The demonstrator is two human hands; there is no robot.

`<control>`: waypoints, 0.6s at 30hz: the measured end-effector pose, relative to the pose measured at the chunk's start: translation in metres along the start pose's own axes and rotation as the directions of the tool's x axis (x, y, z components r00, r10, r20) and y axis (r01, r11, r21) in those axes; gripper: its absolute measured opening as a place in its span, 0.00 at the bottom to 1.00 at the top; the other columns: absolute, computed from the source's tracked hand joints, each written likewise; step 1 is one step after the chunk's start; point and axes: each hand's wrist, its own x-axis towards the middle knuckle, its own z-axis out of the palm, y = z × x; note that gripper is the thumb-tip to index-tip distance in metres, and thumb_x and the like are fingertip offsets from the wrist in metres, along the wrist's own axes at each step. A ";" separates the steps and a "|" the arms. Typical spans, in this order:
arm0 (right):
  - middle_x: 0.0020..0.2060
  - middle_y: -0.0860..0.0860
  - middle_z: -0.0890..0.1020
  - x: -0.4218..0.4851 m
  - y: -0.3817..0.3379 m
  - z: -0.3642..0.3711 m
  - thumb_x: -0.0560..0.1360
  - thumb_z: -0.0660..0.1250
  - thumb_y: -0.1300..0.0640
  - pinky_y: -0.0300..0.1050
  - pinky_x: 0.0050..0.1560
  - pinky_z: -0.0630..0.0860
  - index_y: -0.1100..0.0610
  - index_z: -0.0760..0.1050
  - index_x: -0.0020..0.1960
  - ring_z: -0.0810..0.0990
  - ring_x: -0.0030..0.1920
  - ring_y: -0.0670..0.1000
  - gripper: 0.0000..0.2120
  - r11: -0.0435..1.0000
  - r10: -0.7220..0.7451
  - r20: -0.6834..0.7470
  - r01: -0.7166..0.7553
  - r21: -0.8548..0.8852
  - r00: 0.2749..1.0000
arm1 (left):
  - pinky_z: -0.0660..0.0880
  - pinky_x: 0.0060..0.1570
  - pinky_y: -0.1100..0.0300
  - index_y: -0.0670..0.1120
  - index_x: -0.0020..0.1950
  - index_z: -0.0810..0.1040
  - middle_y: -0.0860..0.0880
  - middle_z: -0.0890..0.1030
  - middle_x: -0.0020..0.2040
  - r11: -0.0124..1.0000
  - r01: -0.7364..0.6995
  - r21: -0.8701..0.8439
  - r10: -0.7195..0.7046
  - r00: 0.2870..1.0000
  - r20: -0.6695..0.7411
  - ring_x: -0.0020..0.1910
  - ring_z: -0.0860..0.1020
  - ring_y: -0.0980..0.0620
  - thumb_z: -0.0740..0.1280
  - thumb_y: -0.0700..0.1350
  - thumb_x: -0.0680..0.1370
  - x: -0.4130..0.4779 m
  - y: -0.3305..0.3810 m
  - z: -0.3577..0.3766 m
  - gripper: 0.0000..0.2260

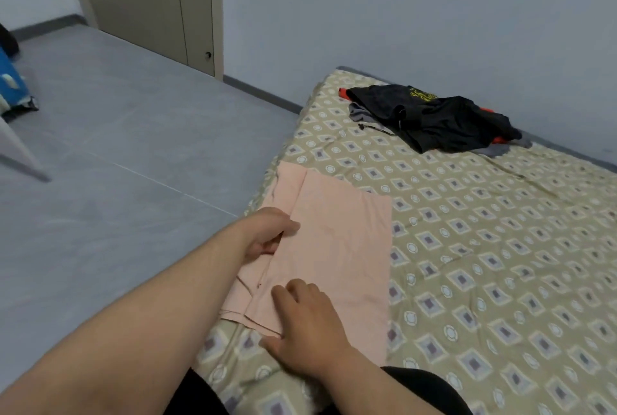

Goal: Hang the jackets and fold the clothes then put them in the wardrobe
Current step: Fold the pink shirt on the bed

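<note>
Patterned beige bed sheet | folded pink cloth garment lies flat | left hand pinches its fold | right hand presses it, fingers relaxed

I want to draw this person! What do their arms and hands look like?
The left arm and right arm are bare, no sleeves showing. The left hand and right hand wear no gloves, rings or watch. Black clothing shows at the bottom edge.

Soft, even, cool light fills the room, and shadows are faint. The whole picture is a little blurred, most near the blue soft object at the left edge.
</note>
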 end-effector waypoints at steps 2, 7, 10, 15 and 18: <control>0.52 0.52 0.73 0.006 0.003 0.003 0.67 0.62 0.34 0.53 0.51 0.72 0.53 0.70 0.56 0.72 0.51 0.58 0.26 1.000 0.022 -0.015 -0.022 0.017 1.000 | 0.80 0.30 0.58 0.44 0.47 0.76 0.49 0.82 0.35 0.997 0.045 0.069 -0.052 0.994 0.099 0.32 0.81 0.53 0.67 0.38 0.79 0.006 0.015 -0.001 0.02; 0.47 0.53 0.77 0.007 0.014 0.011 0.74 0.59 0.43 0.52 0.49 0.73 0.54 0.76 0.53 0.76 0.49 0.57 0.17 0.982 0.047 -0.090 -0.030 0.184 0.995 | 0.83 0.38 0.46 0.42 0.57 0.78 0.44 0.86 0.45 0.953 0.225 0.201 -0.291 0.865 0.409 0.41 0.85 0.47 0.63 0.37 0.81 0.004 0.013 -0.002 0.07; 0.47 0.52 0.79 0.009 0.015 0.009 0.77 0.61 0.47 0.52 0.49 0.73 0.53 0.78 0.53 0.76 0.49 0.55 0.13 0.955 0.079 -0.125 -0.039 0.294 0.989 | 0.83 0.37 0.48 0.43 0.60 0.77 0.44 0.85 0.46 0.962 0.233 0.145 -0.273 0.851 0.448 0.41 0.85 0.47 0.62 0.34 0.80 0.001 0.000 -0.005 0.10; 0.42 0.45 0.72 0.007 0.008 0.004 0.71 0.64 0.38 0.44 0.42 0.68 0.50 0.68 0.46 0.72 0.43 0.48 0.17 0.893 0.176 -0.163 -0.087 0.442 0.971 | 0.83 0.33 0.52 0.38 0.59 0.75 0.40 0.83 0.49 0.973 0.230 -0.012 -0.206 0.892 0.402 0.42 0.83 0.46 0.55 0.25 0.78 -0.001 -0.009 0.004 0.17; 0.44 0.45 0.70 0.009 0.006 0.003 0.68 0.68 0.40 0.44 0.41 0.67 0.50 0.66 0.48 0.73 0.44 0.49 0.19 0.855 0.308 -0.160 -0.199 0.480 0.938 | 0.81 0.34 0.57 0.38 0.59 0.72 0.38 0.74 0.51 0.971 0.208 -0.117 -0.171 0.948 0.267 0.43 0.78 0.46 0.53 0.24 0.75 0.001 -0.010 0.016 0.18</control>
